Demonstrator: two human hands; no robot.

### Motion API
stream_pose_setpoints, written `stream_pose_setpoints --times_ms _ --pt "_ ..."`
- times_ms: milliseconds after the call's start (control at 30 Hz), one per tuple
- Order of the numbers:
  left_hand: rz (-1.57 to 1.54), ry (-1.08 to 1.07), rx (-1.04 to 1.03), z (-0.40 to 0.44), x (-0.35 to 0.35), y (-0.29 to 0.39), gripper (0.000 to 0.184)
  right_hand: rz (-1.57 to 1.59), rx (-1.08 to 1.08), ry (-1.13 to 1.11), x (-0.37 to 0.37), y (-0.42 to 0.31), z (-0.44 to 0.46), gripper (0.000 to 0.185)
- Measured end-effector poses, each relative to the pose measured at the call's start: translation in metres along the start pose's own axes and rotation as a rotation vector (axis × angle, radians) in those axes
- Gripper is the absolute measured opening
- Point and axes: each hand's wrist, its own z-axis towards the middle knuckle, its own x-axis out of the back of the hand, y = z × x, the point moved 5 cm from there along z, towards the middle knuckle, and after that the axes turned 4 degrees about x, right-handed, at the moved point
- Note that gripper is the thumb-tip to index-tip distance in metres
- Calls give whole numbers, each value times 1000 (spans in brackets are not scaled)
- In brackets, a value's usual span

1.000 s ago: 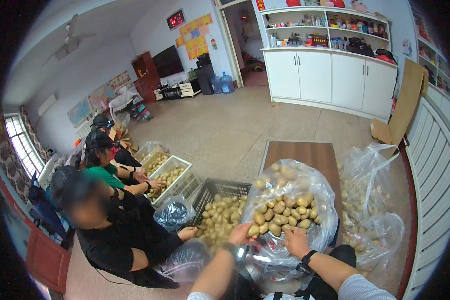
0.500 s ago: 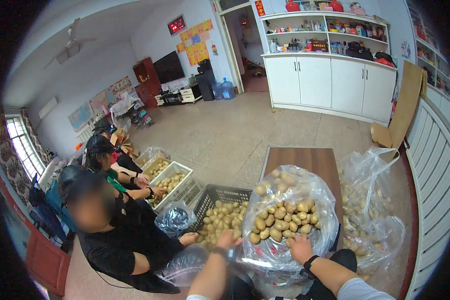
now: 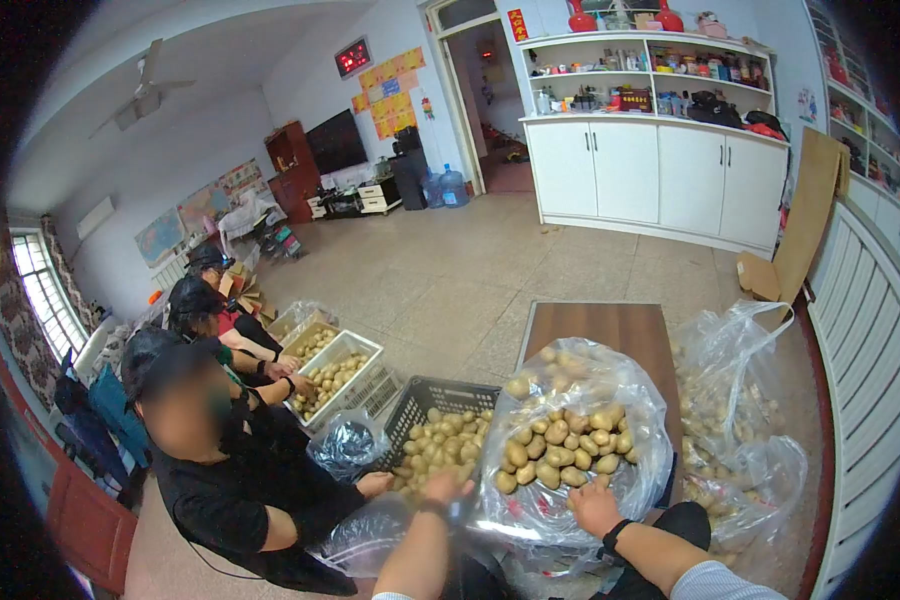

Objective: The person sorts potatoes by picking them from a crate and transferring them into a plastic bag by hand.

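Observation:
A clear plastic bag (image 3: 625, 385) lies open in front of me, with a heap of potatoes (image 3: 560, 445) inside. At the bag's near side, my right hand (image 3: 595, 507) rests by the lowest potatoes, its fingers spread on the plastic. To the left stands a dark grey crate (image 3: 450, 392) of potatoes (image 3: 440, 440). Over its near right corner is my left hand (image 3: 448, 488), smeared by motion, so whether it holds a potato does not show. A co-worker's hand (image 3: 375, 484) is at the crate's left side, close to my left hand.
A brown board-topped table (image 3: 600, 320) lies behind and beneath the bag. Filled plastic bags (image 3: 735, 400) stand on the floor at right. Several co-workers sit along the left, by a white crate (image 3: 370, 375) of potatoes. A crumpled plastic bag (image 3: 348, 445) lies beside the grey crate.
My left hand has shifted slightly left and down, and is more blurred. My right hand stays at the bag's near side. Co-workers' hands have moved a little over the white crate.

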Motion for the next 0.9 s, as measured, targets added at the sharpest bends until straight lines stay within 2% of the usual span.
stream_pose_setpoints --times_ms 167,233,367,433,567,667,733,767,800,867,900 --pt "-45 15 -11 8 -12 -12 51 -18 17 -39 -2 0 -1 20" --pt "-81 -18 147 4 -9 -16 48 -26 38 -30 -3 0 -4 20" --pt "60 -171 246 2 -2 -11 46 -20 81 -14 -1 -2 -7 20" --pt "63 -105 208 2 2 -10 48 -17 62 -73 -11 0 -6 20" --pt "4 31 105 28 -44 -35 49 11 46 -238 0 -6 -3 28" --pt "-116 25 19 17 -19 1 50 77 4 -131 6 -6 0 37" --pt "277 103 -214 0 6 40 23 122 -20 -105 19 -9 7 33" --pt "277 103 -214 16 -20 25 23 166 -44 -78 27 -10 10 28" --pt "-180 -4 -184 43 -65 -3 26 167 -45 -79 34 -13 14 28" --pt "-636 -113 -145 46 -76 0 29 363 -184 -118 41 -11 17 30" --pt "-1224 -233 148 24 -53 27 32 363 -185 -118 32 -10 18 30"
